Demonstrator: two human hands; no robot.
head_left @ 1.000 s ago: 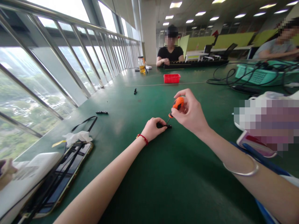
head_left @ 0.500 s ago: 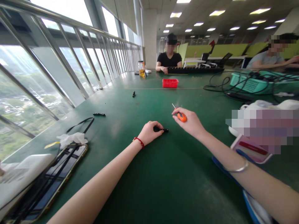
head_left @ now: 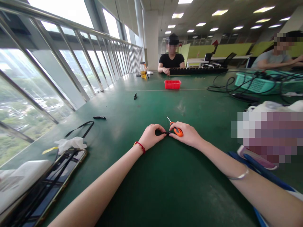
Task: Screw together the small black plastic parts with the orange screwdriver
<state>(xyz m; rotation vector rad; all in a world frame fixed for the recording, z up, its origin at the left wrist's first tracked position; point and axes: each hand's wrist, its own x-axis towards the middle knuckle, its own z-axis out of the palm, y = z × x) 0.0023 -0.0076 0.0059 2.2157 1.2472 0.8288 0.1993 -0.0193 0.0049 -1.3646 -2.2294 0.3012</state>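
Note:
My left hand pinches one end of a small black part just above the green table. My right hand is closed around an orange-and-black screwdriver, whose thin metal shaft points up and to the left. The thumb and fingertip of that hand also meet the right end of the black part. Most of the part is covered by my fingers, so its exact kind cannot be made out.
Two small black pieces, one and another, lie on the left. Beyond stands a red bin. A phone with straps lies at left; a teal basket with cables is at right. A person sits opposite.
My right hand has moved left and down with the screwdriver and now touches the black part's free end. My left hand has kept its hold.

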